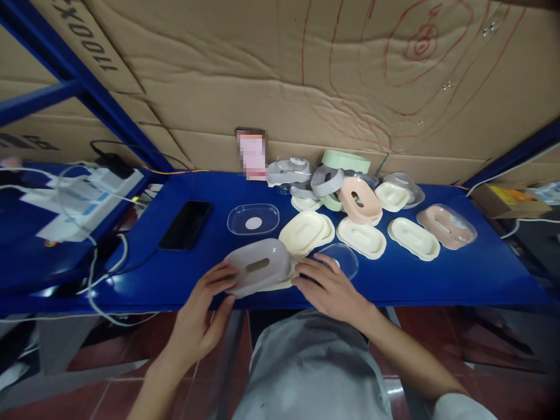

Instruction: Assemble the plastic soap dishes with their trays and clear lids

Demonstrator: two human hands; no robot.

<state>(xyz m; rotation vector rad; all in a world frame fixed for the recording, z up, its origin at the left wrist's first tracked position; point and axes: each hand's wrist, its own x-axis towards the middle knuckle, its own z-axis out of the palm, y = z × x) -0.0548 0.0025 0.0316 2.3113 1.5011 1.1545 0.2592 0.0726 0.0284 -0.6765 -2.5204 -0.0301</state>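
Near the table's front edge, my left hand (209,304) grips the left end of a grey oval dish with a slot (258,265); the dish is tilted over a cream tray. My right hand (329,287) has its fingers spread, palm down, by the cream tray (282,284) and partly over a clear oval lid (347,261). Behind them lie stacked cream trays (304,230). Another clear lid with a white round label (252,219) is at the left. A pink slotted dish (359,200) leans on the pile.
A black phone (185,225) lies left on the blue table (476,274). Cream trays (413,238), a pink dish under a clear cover (446,226), and a green ring (345,160) are to the right. Power strips and cables (102,189) occupy the far left.
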